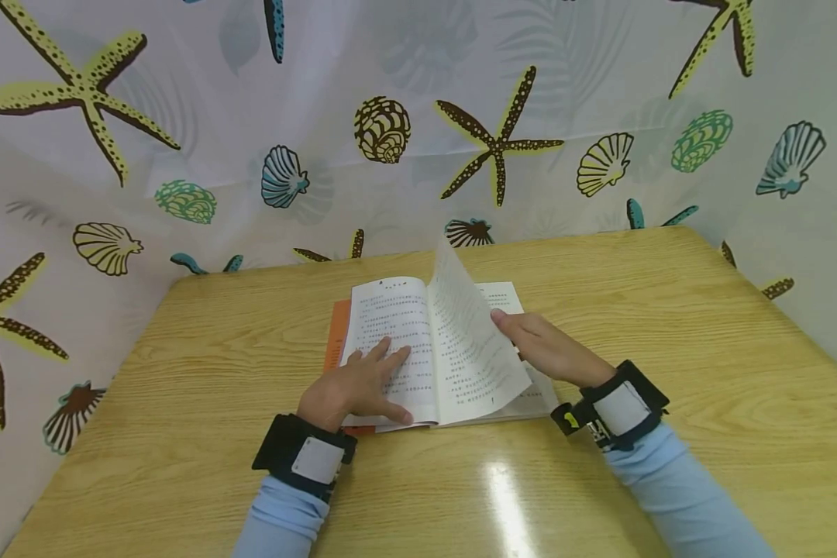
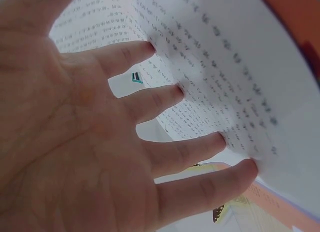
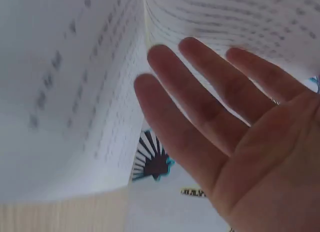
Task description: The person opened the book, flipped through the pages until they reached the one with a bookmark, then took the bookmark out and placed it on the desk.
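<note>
An open book (image 1: 390,310) with printed text lies on the table, its orange cover edge (image 1: 335,333) showing at the left. My left hand (image 1: 359,387) rests on the left page with its fingers spread. In the left wrist view the fingertips (image 2: 172,91) touch the printed paper. One page (image 1: 470,349) stands lifted from the right side, curving up from the spine. Behind it is my right hand (image 1: 547,345), its fingers partly hidden by the page in the head view. The right wrist view has the fingers (image 3: 200,106) extended against the paper.
The wooden table (image 1: 216,364) spreads around the book. A white cloth (image 1: 404,194) printed with starfish and shells hangs behind the table and along its sides. Each wrist carries a black strap (image 1: 617,407) over a light blue sleeve (image 1: 683,488).
</note>
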`<state>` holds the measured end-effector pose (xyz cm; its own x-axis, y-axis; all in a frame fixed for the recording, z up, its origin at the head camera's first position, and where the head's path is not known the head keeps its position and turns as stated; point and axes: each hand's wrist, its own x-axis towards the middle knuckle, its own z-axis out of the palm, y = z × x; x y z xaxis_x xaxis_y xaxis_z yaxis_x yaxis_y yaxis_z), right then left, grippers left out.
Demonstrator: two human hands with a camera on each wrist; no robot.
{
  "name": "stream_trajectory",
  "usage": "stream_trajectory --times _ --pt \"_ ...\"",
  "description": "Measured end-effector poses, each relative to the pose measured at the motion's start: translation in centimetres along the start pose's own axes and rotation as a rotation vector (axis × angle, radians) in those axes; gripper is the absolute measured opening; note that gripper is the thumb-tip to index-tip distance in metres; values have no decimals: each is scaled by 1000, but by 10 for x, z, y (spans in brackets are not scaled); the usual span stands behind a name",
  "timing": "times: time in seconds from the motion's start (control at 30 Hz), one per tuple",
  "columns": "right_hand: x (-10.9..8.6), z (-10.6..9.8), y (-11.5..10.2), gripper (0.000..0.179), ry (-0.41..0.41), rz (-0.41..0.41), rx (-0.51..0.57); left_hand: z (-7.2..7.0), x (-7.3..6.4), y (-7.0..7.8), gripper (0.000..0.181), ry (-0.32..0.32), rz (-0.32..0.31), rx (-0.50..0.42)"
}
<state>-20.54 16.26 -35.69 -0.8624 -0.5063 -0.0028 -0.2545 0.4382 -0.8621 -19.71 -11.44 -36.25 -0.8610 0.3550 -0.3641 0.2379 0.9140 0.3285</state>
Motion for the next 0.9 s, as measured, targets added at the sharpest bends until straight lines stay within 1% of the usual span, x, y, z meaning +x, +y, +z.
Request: stream_trajectory --times 0.07,0.1,0.17,0.27,0.3,0.37,0.43,0.5,0.53,0.57,0.6,0.63,0.7,0.77,0.8,0.83,0.87,0.9 --pt "1 7 -2 63 -86 -5 65 0 0 0 99 -1 0 -4" --pt "2 10 -3 65 -107 -8 64 0 0 0 99 -1 -2 -3" --pt "3 19 -4 67 -136 -9 55 0 0 0 100 -2 -8 0" --pt "6 34 -4 64 -154 -25 15 1 1 1 99 -2 -14 5" --pt "7 39 -4 62 -164 -41 -8 0 1 1 99 -1 -4 -6" --pt "9 47 -4 59 -190 -62 -32 0 1 -1 90 10 58 -102" --pt "10 53 -4 56 -211 -97 -111 0 2 -2 79 7 125 -151" --pt "10 55 -4 54 -236 -146 -215 -1 2 -5 67 7 194 -194" --pt "10 56 -3 54 -242 -164 -263 -1 3 -5 60 7 220 -198" --pt "10 56 -3 54 -246 -191 -317 -1 4 -6 57 2 231 -153" --pt "10 57 -3 54 -248 -206 -349 -1 4 -6 56 3 249 -125" --pt "9 57 -2 54 -249 -222 -373 -1 4 -6 56 1 260 -122" --pt "8 58 -3 53 -246 -220 -396 -2 5 -5 54 -15 259 -133" --pt "7 58 -3 52 -249 -197 -413 -2 5 -6 54 -22 248 -156" --pt "6 58 -4 53 -253 -184 -429 -3 4 -6 55 -19 236 -176" --pt "5 58 -4 53 -259 -170 -449 -3 4 -6 56 -15 211 -204" --pt "5 59 -5 54 -267 -158 -470 -3 3 -7 57 -9 189 -216" --pt "5 59 -5 55 -274 -153 -494 -4 3 -7 59 1 181 -212"
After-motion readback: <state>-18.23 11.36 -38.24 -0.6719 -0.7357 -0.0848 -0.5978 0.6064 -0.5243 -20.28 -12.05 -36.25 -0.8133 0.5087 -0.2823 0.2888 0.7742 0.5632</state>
